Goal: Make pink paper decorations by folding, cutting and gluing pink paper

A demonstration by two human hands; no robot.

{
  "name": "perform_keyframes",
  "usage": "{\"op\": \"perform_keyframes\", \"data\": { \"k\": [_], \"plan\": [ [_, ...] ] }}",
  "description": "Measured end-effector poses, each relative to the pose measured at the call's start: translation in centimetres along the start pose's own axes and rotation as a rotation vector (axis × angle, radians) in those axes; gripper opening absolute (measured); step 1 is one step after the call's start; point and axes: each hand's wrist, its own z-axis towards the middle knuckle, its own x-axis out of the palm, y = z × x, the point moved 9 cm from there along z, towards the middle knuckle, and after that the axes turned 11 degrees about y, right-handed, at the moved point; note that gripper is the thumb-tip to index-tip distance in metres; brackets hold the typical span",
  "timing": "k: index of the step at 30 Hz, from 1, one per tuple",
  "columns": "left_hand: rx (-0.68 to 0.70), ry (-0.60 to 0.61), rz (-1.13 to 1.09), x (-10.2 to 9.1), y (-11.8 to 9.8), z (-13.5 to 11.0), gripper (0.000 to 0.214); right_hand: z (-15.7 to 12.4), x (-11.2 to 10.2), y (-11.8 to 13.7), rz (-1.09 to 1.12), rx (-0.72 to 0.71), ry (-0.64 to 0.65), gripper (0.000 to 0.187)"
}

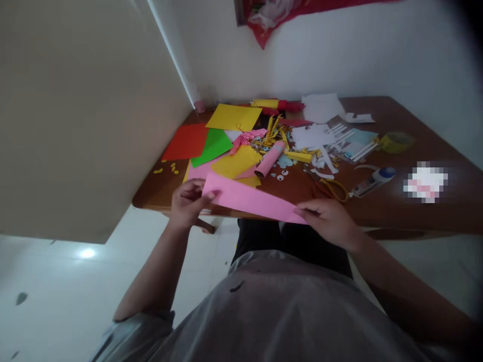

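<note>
A long strip of pink paper is stretched between my two hands, above the front edge of the table. My left hand pinches its wider left end, thumb on the near face. At the narrower right end, my right hand grips the strip between thumb and fingers. Just beyond the strip lie a rolled pink paper tube and a yellow paper piece. Orange-handled scissors and a glue bottle with a blue cap lie past my right hand.
The brown wooden table carries red paper, green paper, a yellow sheet and many scraps. A roll of tape rests at the right. White walls stand behind, and a pale panel rises at the left.
</note>
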Motion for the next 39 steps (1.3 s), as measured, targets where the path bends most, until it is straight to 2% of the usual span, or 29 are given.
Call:
{"op": "perform_keyframes", "data": {
  "k": [2,3,4,6,7,9,11,12,15,17,20,24,27,30,34,39],
  "plan": [
    [-0.070,0.126,-0.144,1.9,-0.5,1.5,0.064,0.3,-0.8,0.0,0.211,0.053,0.026,0.039],
    [-0.152,0.206,-0.168,3.3,-0.4,1.8,0.063,0.5,-0.9,-0.2,0.293,0.068,0.046,0.042],
    [-0.223,0.228,-0.169,4.4,-0.2,2.0,0.059,0.7,-0.8,-0.4,0.354,0.074,0.071,0.046],
    [-0.293,0.120,-0.181,5.5,0.0,1.9,0.052,1.0,-0.6,-0.9,0.371,0.078,0.089,0.051],
    [-0.303,0.072,-0.170,6.2,0.0,1.8,0.049,1.0,-0.9,-1.2,0.318,0.084,0.037,0.052],
    [-0.303,0.007,-0.079,7.4,-0.2,1.5,0.044,0.7,-2.5,-0.9,0.109,0.077,-0.183,0.052],
    [-0.275,0.002,0.003,8.9,-0.6,1.6,0.046,0.2,-3.4,1.4,-0.137,0.009,-0.379,0.052],
    [-0.248,0.015,0.017,9.8,-1.0,1.8,0.048,0.3,-2.9,3.0,-0.234,-0.056,-0.387,0.055],
    [-0.148,0.069,-0.005,12.5,-2.5,2.6,0.050,1.7,0.0,6.8,-0.331,-0.191,-0.241,0.078],
    [-0.097,0.072,-0.027,14.0,-3.5,3.0,0.050,2.1,0.1,7.7,-0.291,-0.173,-0.301,0.081],
    [-0.022,0.048,-0.083,15.3,-4.6,3.3,0.050,2.1,-0.8,7.7,-0.223,-0.163,-0.392,0.069],
    [0.108,-0.010,-0.224,15.3,-4.8,3.0,0.050,1.7,-1.6,8.0,-0.225,-0.201,-0.322,0.042],
    [0.171,0.082,-0.248,15.5,-5.2,2.8,0.059,0.8,-2.6,8.6,-0.157,-0.200,-0.326,0.033],
    [0.230,0.197,-0.157,16.3,-7.1,2.4,0.059,-0.1,-3.7,8.6,0.017,-0.180,-0.402,0.030],
    [0.218,0.270,-0.108,18.3,-9.2,2.0,0.068,-0.2,-4.1,7.6,0.217,-0.152,-0.425,0.026],
    [0.171,0.217,-0.116,19.8,-8.8,1.5,0.077,0.0,-4.8,8.8,0.086,-0.188,-0.438,0.021]
  ]
}}
